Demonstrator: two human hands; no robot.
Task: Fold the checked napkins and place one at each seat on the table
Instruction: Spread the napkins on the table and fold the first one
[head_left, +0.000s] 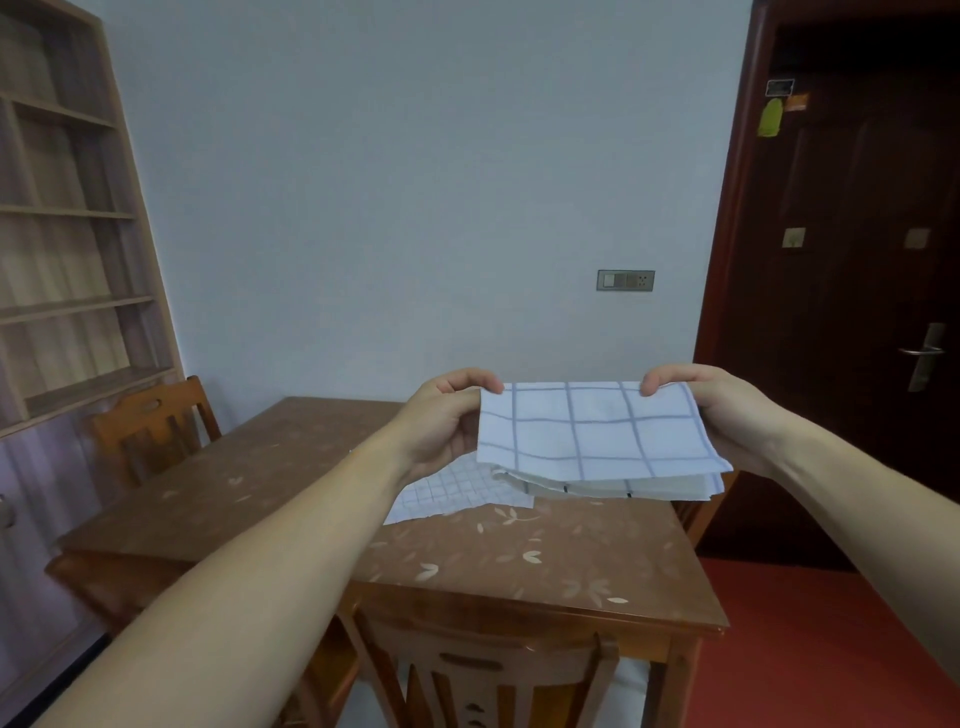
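A white napkin with blue checks (597, 436) hangs folded in the air above the brown table (291, 483). My left hand (447, 421) pinches its top left corner and my right hand (722, 410) pinches its top right corner. The napkin's lower layers sag below the front sheet. Another checked napkin (457, 493) with finer squares lies loose on the table, partly hidden behind my left hand and the held napkin.
A wooden chair (156, 426) stands at the table's left side, and another chair (483, 670) at the near edge. A bookshelf (67, 234) fills the left wall. A dark door (857, 291) is on the right, above the red floor (810, 649).
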